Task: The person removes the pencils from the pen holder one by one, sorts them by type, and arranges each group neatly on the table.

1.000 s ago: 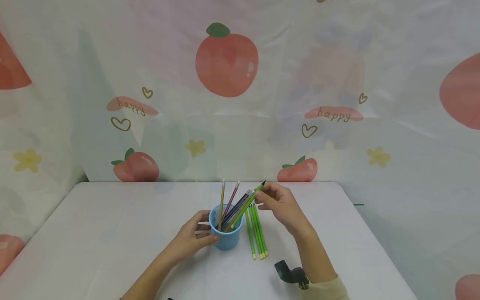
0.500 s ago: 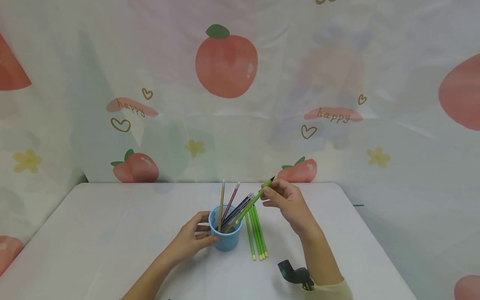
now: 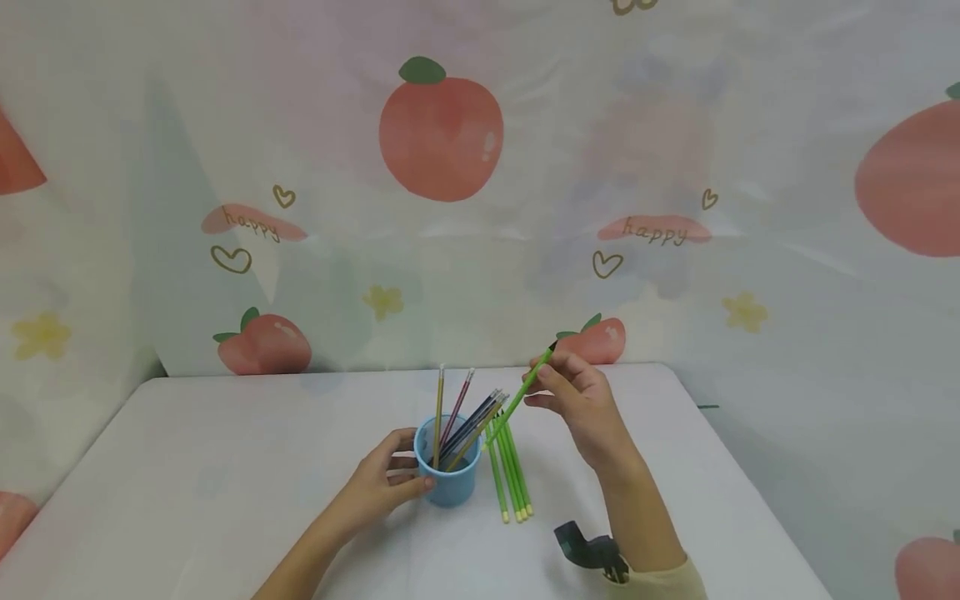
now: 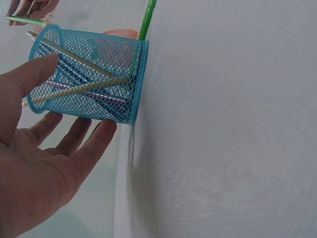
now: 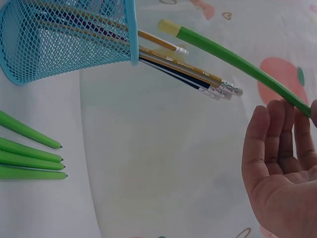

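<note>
My left hand (image 3: 381, 482) grips a light-blue mesh pencil cup (image 3: 453, 490), thumb on the near side and fingers behind. Several pencils lean inside it, among them a yellow pencil (image 3: 438, 408), a red pencil (image 3: 459, 407) and dark ones, eraser ends up. Right of the cup my right hand (image 3: 588, 407) pinches a green pencil (image 3: 519, 395) near its black point. The pencil slants, its pale yellow eraser end (image 5: 169, 28) low and just outside the cup rim in the right wrist view.
Several more green pencils (image 3: 513, 479) lie side by side on the white table (image 3: 225, 492), right of the cup, tips pointing away. A black wrist-mounted device (image 3: 581, 546) sticks out beside the right forearm. A fruit-print cloth (image 3: 480, 275) hangs behind the table.
The green pencil has come up and rightward out of the cup in my right hand. My left hand keeps its hold on the cup. The head view has shifted slightly.
</note>
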The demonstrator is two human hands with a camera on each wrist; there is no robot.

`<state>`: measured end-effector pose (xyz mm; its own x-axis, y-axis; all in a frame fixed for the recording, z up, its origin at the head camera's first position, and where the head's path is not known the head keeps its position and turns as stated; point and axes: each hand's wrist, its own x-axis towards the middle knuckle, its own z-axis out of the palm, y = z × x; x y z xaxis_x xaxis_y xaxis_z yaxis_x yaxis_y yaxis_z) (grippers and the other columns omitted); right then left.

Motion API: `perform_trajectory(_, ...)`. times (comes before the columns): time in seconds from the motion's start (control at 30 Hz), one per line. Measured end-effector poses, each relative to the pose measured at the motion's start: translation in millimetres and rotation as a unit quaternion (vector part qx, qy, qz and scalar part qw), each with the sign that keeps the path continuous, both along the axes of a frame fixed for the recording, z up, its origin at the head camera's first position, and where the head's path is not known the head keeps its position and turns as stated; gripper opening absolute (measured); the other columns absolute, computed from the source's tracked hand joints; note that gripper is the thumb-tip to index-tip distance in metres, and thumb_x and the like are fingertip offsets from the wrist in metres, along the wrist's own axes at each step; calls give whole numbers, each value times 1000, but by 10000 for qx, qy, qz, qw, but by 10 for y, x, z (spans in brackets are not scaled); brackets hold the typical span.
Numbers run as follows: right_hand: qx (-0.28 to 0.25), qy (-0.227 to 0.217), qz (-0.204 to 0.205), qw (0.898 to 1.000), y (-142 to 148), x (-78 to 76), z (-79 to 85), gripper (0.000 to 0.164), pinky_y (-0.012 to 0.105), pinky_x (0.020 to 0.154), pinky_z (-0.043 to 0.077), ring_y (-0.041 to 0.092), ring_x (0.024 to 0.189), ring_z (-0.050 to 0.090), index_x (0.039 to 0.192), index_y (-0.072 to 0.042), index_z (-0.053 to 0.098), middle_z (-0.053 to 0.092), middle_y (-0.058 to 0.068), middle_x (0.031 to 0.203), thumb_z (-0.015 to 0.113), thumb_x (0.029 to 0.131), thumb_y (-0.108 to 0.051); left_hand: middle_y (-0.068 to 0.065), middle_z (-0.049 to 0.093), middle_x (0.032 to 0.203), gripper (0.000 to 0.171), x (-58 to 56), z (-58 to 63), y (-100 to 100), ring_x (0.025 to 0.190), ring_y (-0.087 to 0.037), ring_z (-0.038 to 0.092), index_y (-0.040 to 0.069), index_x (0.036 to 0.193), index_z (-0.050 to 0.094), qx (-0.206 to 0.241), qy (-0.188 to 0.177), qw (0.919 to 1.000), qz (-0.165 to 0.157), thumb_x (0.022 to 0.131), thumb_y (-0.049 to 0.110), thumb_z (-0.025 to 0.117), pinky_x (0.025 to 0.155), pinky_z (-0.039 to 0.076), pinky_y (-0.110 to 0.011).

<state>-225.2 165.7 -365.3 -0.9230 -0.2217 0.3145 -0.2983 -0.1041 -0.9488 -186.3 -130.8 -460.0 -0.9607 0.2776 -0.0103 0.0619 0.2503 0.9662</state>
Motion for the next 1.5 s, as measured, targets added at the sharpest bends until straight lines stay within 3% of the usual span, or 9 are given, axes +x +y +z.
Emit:
perform_trajectory(0.3, -383, -406, 105, 9984, 97, -57, -37, 12, 36, 82, 62, 15, 87, 65, 112, -9, 61, 64, 1, 95, 58, 101, -12, -17, 53, 139, 69, 11, -4, 9, 125, -38, 56, 12, 143, 45, 16, 45, 10000, -86, 85, 24, 81, 99, 55, -41)
perform_trajectory(0.63, 145, -787, -85, 9968, 136, -196, -196, 13, 37, 78, 62, 19, 89, 65, 108, -6, 59, 64, 3, 96, 63, 99, -14, -16, 53, 139, 69, 31, -5, -16, 125, -38, 56, 13, 142, 46, -30, 49, 10000, 19, 84, 24, 81, 99, 55, -40)
perform_trajectory(0.83, 457, -1061, -343, 9927, 163, -312, -373, 27, 36, 78, 62, 17, 87, 66, 115, 5, 54, 64, 2, 94, 63, 98, -14, -16, 53, 140, 68, 38, 0, -13, 125, -38, 56, 13, 143, 46, -59, 35, 10000, 36, 85, 24, 81, 100, 54, -41)
perform_trajectory(1.2, 1088, -1633, -715, 9779, 184, -432, -649, 34, 32, 74, 62, 18, 82, 63, 123, 4, 55, 66, 5, 94, 64, 97, -15, -15, 53, 140, 69, 13, -5, -5, 125, -37, 57, 14, 142, 46, -103, 14, 9999, 38, 84, 25, 81, 99, 55, -40)
perform_trajectory(1.5, 1589, -2065, -1011, 9602, 111, -470, -852, 28, 32, 67, 62, 19, 78, 66, 120, -3, 61, 66, 8, 93, 65, 95, -15, -15, 53, 140, 69, 9, -4, -7, 125, -37, 57, 14, 142, 46, -119, 3, 9999, 40, 84, 26, 81, 100, 54, -42)
